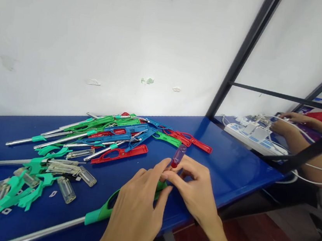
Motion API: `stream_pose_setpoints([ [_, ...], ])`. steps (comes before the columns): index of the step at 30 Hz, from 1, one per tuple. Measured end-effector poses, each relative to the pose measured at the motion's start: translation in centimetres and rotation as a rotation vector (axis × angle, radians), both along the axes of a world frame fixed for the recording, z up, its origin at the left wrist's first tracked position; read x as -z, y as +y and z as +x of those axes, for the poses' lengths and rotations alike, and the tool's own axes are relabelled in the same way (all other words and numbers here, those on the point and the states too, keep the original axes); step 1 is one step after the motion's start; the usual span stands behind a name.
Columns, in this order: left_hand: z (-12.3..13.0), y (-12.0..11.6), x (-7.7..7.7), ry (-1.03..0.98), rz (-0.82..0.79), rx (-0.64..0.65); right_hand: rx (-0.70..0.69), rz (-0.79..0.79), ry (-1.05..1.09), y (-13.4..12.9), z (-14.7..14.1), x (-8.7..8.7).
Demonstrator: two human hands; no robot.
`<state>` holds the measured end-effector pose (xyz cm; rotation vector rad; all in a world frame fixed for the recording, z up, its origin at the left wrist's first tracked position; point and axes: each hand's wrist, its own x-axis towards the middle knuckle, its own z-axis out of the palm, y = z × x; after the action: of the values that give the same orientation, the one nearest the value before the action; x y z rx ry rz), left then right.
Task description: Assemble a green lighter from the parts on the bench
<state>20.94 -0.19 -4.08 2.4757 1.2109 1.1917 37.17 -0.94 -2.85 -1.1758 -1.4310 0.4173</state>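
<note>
My left hand [143, 204] is closed around the green body of a long-nosed lighter [102, 212], its metal tube pointing down to the left. Close against it, my right hand [196, 183] has its fingers pinched together at the lighter's rear end. A small screwdriver [179, 156] with a clear purple and red handle stands nearly upright at the right hand's fingers; its tip is hidden. Both hands are above the front of the blue table [217, 158]. What the fingertips touch on the lighter is covered.
Opened lighter shells [121, 131] in green, blue and red lie piled toward the wall. Clear fuel tanks [66, 189] and teal plastic pieces [36, 191] are scattered at left. A black metal frame [239, 56], a white power strip [257, 138] and another person's hands [286, 126] are at right.
</note>
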Motion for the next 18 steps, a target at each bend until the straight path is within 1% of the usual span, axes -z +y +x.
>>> stream_pose_setpoints([
  [4,0.6,0.3,-0.2,0.043,0.022,-0.045,-0.007,-0.013,0.017,0.1,0.0,0.2],
  [9,0.7,0.3,-0.5,0.035,0.031,-0.033,-0.026,-0.033,0.009,0.1,0.1,0.3],
  [12,0.5,0.2,-0.4,0.031,0.031,-0.003,-0.049,0.065,0.053,-0.2,0.2,0.3],
  [14,0.5,0.2,-0.3,0.028,0.027,0.023,-0.103,0.143,0.034,-0.5,0.3,0.3],
  [16,0.6,0.1,-0.1,0.029,0.017,0.036,-0.164,0.189,0.0,-0.9,0.4,0.2],
  [18,0.7,0.1,0.0,0.037,0.009,0.044,-0.18,0.241,-0.01,-1.1,0.5,0.2],
])
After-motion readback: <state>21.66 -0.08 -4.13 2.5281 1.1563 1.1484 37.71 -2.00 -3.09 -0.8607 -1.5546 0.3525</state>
